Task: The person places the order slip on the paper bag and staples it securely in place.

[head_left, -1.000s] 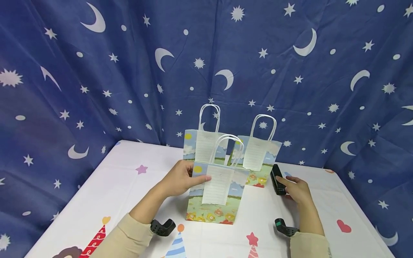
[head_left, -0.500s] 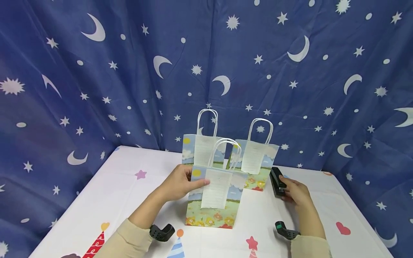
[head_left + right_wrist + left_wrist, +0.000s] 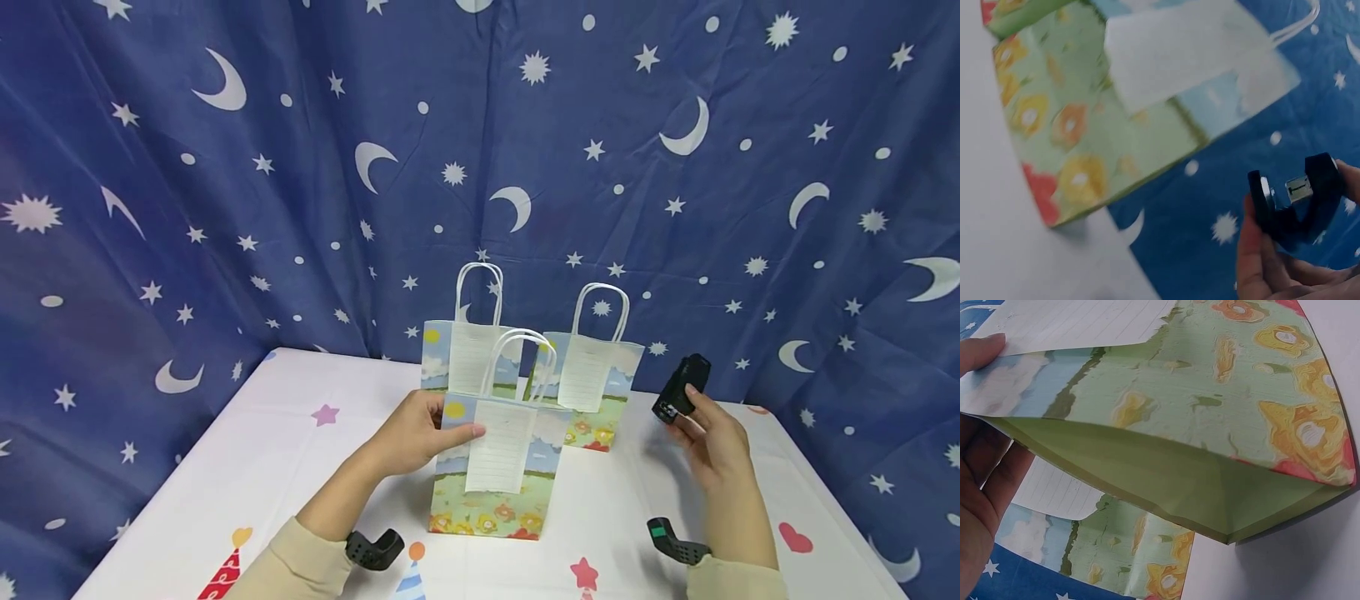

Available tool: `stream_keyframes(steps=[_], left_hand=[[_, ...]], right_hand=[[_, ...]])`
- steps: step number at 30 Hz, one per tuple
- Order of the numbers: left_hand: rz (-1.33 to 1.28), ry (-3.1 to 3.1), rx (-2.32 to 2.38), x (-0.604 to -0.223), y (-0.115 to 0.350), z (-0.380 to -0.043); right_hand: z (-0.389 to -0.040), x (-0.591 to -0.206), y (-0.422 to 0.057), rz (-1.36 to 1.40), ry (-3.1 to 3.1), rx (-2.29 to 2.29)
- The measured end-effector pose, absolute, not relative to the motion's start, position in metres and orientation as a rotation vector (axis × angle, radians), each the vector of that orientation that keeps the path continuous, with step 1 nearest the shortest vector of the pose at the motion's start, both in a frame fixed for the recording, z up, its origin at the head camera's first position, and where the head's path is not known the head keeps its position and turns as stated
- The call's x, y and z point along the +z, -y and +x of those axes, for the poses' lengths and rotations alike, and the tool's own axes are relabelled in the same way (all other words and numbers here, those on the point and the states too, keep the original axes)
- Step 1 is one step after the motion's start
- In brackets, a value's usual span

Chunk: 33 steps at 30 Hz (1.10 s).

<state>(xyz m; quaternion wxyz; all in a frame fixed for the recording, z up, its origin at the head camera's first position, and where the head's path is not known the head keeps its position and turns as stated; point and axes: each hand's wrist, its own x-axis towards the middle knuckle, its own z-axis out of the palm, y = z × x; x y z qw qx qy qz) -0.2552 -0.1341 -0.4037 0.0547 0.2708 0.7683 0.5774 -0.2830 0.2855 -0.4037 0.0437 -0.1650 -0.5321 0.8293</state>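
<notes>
My left hand pinches the left edge of the front paper gift bag, thumb over its printed face and fingers behind. This bag stands upright, with white twisted handles and a lined paper sheet on its front. In my right hand is a black stapler, raised off the table to the right of the bags. The right wrist view shows the stapler gripped between thumb and fingers, its jaws apart. Part of the left hand's fingers is hidden behind the bag.
Two similar bags stand behind: a left one and a right one, each with a lined sheet on it. A white printed tablecloth covers the table. A blue star-and-moon curtain hangs behind.
My right hand has lifted the stapler off the table, up and to the right, and turned it. The left hand keeps its hold on the front bag. The head view has tilted slightly upward.
</notes>
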Motion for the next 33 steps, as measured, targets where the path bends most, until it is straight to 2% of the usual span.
stream_keyframes(steps=[6, 12, 24, 33], left_hand=[[0.839, -2.347, 1.736, -0.406, 0.134, -0.257], [0.846, -2.336, 1.745, -0.406, 0.134, -0.257], [0.831, -2.371, 1.745, -0.403, 0.131, -0.253], [0.793, -2.427, 1.737, -0.389, 0.126, -0.242]], right_hand=[[-0.270, -0.382, -0.274, -0.159, 1.355, 2.607], [-0.257, -0.364, -0.259, 0.098, 1.384, 2.494], [-0.240, -0.342, -0.224, 0.248, 1.620, 2.237], [-0.224, -0.330, -0.199, 0.567, 1.738, 2.089]])
